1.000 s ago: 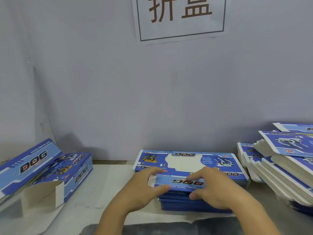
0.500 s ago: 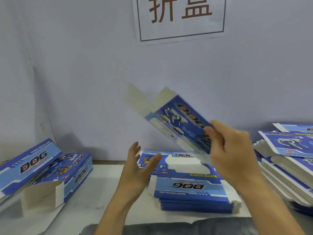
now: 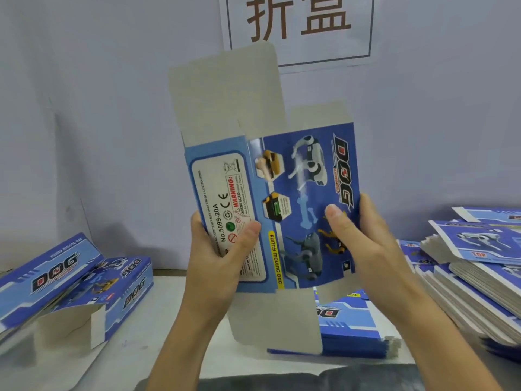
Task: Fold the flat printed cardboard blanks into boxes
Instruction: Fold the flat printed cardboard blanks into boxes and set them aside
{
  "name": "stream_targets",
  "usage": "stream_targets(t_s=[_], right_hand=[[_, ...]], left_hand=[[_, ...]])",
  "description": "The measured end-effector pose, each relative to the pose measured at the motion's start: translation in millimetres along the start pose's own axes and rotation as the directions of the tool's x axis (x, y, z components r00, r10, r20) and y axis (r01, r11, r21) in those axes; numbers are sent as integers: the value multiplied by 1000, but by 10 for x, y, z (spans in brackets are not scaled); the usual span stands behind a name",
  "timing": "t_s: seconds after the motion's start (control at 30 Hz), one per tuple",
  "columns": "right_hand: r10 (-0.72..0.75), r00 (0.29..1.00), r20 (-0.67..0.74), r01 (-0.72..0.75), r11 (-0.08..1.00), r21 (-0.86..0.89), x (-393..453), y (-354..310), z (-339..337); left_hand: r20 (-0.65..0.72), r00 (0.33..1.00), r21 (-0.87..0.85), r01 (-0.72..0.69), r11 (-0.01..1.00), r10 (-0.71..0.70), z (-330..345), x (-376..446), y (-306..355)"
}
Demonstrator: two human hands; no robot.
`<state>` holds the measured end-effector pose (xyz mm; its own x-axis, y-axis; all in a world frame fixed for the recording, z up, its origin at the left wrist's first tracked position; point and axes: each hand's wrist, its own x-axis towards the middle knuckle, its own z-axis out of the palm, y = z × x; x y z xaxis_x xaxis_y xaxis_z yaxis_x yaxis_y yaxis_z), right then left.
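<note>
Cardboard blank (image 3: pixel 282 198) observed held upright above the tabletop (image 3: pixel 174 359), at the centre of the view, printed face toward the camera. Two panels visible: a pale warning-label panel at 9 o'clock of the centre crease, a dark blue dog-picture panel at 3 o'clock. Plain grey flaps extend from both ends; the tall flap at 12 o'clock overlaps the lower edge of the wall sign (image 3: pixel 298 26), and the flap at 6 o'clock hangs in front of the central stack.

Left hand (image 3: pixel 217 255) grips the blank's 9 o'clock edge, thumb pressed on the label panel, fingers curled behind the card. Right hand (image 3: pixel 363 244) grips the 3 o'clock edge, thumb on the dog panel, fingers wrapped behind. Both hands hold the blank at its lower half.

Stack of flat blanks (image 3: pixel 352 331) lies on the tabletop at 5 o'clock of the held blank, partly hidden by the lower flap. A larger fanned pile of blanks (image 3: pixel 479 266) rests at 3 o'clock, near the right edge of the view.

Two folded boxes (image 3: pixel 93 289) lie at 8 o'clock, touching one another, the nearer with an end flap open and grey interior showing.

Grey wall behind; the sign carries two large brown characters inside a dark frame
</note>
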<state>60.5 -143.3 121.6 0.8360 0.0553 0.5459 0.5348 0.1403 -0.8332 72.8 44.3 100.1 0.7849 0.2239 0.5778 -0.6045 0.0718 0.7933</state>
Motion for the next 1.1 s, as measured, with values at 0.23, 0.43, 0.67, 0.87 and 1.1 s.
stream_targets(t_s=[0.23, 0.43, 0.67, 0.87, 1.1], right_hand=[[-12, 999, -39, 9, 997, -72, 10, 63, 20], [-106, 982, -155, 65, 966, -252, 58, 120, 29], [-123, 978, -167, 78, 964, -255, 71, 151, 9], [-94, 987, -133, 64, 975, -213, 62, 164, 6], [-73, 987, -140, 46, 981, -189, 57, 190, 12]], left_hand=[[70, 996, 22, 53, 998, -55, 28, -3, -27], [50, 998, 88, 33, 996, -37, 24, 8, -14], [31, 999, 135, 36, 990, -40, 46, 13, 3], [33, 997, 148, 64, 987, -69, 31, 2, 8], [33, 995, 198, 88, 976, -96, 14, 8, -6]])
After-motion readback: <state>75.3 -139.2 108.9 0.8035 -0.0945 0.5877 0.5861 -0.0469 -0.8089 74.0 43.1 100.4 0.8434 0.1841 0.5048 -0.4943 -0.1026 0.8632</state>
